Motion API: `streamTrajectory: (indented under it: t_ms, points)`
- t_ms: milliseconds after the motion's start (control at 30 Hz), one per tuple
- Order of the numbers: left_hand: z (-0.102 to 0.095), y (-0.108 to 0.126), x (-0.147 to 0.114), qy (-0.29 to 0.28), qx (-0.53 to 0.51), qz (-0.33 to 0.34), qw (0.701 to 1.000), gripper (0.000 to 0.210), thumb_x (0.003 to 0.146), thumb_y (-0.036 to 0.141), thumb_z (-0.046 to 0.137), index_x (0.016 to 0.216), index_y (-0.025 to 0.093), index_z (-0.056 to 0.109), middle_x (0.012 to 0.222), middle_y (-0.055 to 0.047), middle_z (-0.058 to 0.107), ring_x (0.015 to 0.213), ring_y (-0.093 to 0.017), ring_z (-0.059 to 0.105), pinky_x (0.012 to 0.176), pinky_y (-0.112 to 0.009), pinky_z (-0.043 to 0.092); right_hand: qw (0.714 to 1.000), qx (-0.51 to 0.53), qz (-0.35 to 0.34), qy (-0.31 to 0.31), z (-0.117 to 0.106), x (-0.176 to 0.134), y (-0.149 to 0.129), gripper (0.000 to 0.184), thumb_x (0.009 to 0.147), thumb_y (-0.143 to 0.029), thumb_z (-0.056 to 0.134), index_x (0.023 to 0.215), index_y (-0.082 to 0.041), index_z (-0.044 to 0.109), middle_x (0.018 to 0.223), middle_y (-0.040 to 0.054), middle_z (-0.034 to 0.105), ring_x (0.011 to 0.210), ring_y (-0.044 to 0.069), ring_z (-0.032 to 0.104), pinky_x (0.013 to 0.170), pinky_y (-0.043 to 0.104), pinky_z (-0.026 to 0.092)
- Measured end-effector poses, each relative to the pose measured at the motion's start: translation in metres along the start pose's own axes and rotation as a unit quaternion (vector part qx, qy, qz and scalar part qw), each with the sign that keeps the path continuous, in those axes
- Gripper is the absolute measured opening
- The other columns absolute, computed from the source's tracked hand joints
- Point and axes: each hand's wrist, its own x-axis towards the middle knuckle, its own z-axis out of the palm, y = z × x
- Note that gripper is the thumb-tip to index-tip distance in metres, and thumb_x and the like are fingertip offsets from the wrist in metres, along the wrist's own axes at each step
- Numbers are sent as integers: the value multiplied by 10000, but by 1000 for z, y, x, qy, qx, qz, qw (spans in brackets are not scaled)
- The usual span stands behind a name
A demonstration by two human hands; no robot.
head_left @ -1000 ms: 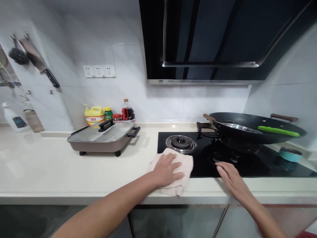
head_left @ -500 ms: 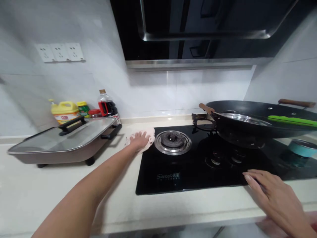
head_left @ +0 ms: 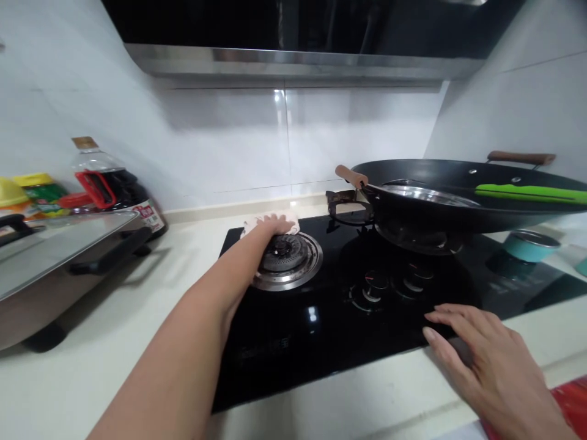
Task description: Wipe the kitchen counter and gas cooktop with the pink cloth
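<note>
My left hand [head_left: 279, 225] presses down on a pale pinkish cloth [head_left: 291, 227] at the back left of the black glass gas hob [head_left: 298, 360], just behind the left burner [head_left: 287, 260]. Part of the cloth is hidden under the hand, and my forearm crosses the left side of the burner. Above the hob's front edge, my right hand [head_left: 490, 360] hovers or rests with thumb and fingers apart and nothing in it; whether it touches the glass I cannot tell. Two control knobs [head_left: 376, 284] stand beyond its fingertips.
A large black wok [head_left: 422, 214] covers the right burner, with a metal lid [head_left: 426, 194] and a green-handled utensil [head_left: 527, 193] inside. A turquoise container [head_left: 532, 245] stands at right. An electric pan [head_left: 68, 263] and a dark sauce bottle [head_left: 123, 186] are at left. The range hood [head_left: 298, 61] hangs above.
My left hand has carried the cloth from the counter left of the hob to behind the left burner. The view has shifted right and closer. My right hand stays near the front edge.
</note>
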Motion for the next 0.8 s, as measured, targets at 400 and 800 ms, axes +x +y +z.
streamTrajectory:
  t_ms: [400, 800]
  points:
    - [14, 131, -25, -29, -5, 111, 993, 846, 961, 657, 242, 1683, 223, 160, 1774, -109, 25, 1628, -386, 29, 1285, -636, 64, 1000, -11, 14, -1, -3, 6, -9, 380, 971, -589, 470, 1064, -299, 696, 1204, 66, 697, 1123, 300, 622, 887, 479, 465]
    - [26, 159, -105, -28, -13, 188, 982, 776, 977, 597, 201, 1674, 259, 156, 1783, -60, -14, 1638, -332, 2, 1304, -592, 74, 999, -13, 28, -20, -3, 7, -10, 301, 968, -501, 490, 1088, -294, 672, 1214, 51, 678, 1114, 282, 608, 909, 460, 450]
